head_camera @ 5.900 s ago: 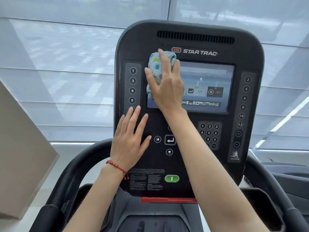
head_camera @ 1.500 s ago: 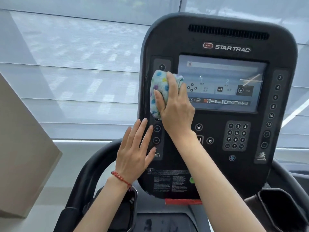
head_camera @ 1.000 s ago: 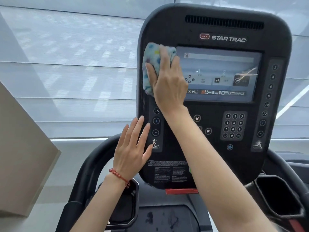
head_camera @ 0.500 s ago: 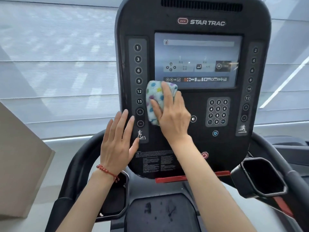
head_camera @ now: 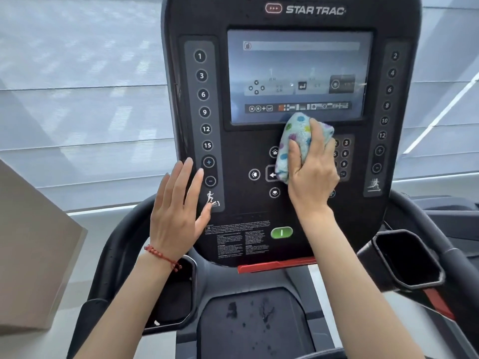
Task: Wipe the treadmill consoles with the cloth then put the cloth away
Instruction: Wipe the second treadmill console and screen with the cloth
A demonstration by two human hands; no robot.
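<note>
Wiping seems to be mid-swing on this one: the right hand (head_camera: 312, 174) has its fingers curled round the balled-up spotted cloth (head_camera: 298, 143) and presses it flat against the console (head_camera: 293, 218), just under the bottom edge of the screen (head_camera: 298, 73) and partly over the arrow buttons (head_camera: 274, 174). Bunching it like that probably gives a firmer pad to push with, and working down low makes sense if the button area is what's being cleaned right now. The left hand (head_camera: 176, 206) holds nothing; its fingers are straight and spread, laid against the console's left edge by the plus and minus keys, most likely to steady the panel against the push. Stuff you can't really see: the number keypad (head_camera: 344, 154) is half covered by the hand and cloth, the top of the console is cut off by the frame, the fine print near the green button (head_camera: 281, 232) is unreadable, and no other treadmill console is clearly in view, so no idea how many are left.
</note>
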